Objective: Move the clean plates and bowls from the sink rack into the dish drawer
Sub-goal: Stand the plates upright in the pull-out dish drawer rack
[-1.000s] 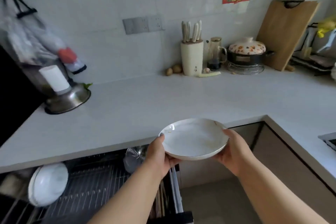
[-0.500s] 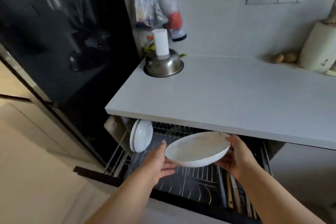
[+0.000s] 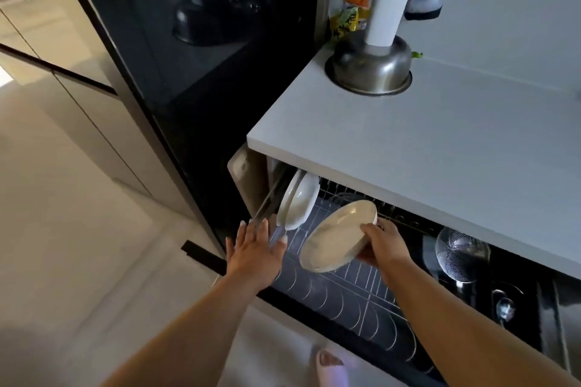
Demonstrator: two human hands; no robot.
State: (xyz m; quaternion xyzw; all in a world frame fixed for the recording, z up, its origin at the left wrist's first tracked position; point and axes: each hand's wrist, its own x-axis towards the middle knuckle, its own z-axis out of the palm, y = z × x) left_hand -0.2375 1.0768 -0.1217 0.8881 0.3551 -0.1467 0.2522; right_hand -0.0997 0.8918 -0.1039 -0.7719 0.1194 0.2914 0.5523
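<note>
Whereas half a second ago both hands carried the plate (image 3: 339, 236) level, we now find it tipped on edge and held by the right hand (image 3: 382, 243) alone, fingers clamped on its rim, above the wire slots of the open drawer (image 3: 352, 298). The left hand (image 3: 256, 250) has let go; its fingers are spread apart and hold nothing, just beside the stacked plates (image 3: 297, 203) already standing at the drawer's left end. We judge the plate is being lined up for a slot next to them. Placement is not yet made. A metal bowl (image 3: 371, 67) sits on the desk (image 3: 440, 141) above.
</note>
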